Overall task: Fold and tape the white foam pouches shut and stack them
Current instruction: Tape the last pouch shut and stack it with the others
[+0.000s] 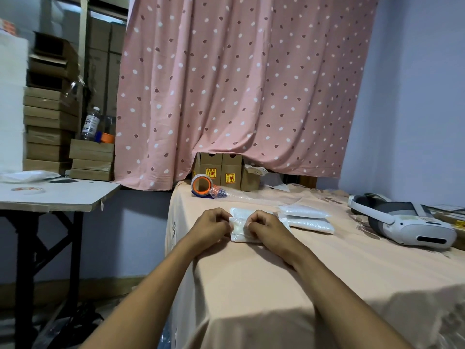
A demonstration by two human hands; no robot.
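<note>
**packer_a:** Biggest thing we see is the pink spotted curtain (239, 84) hanging across the back. Below it is our table (276, 285) under a peach cloth. Off to the left we've got a white side table (55, 195), with brown cardboard boxes (47, 122) piled up behind it.

**packer_b:** Yep, and a white headset (402, 222) lies on the right end of our table. Between it and our hands are the folded foam pouches (304, 217), at least two, lying flat one on the other.

**packer_a:** The tape roll (201, 185) with the orange core stands on edge near the far left corner, well apart from us.

**packer_b:** The pouch (237, 233) we're holding lies on the cloth near the table's left edge, just left of that stack. Our left hand (211, 225) and right hand (264, 225) both have fingers curled, pinching it from either side, knuckles up. The hands are close together, not touching.
</note>
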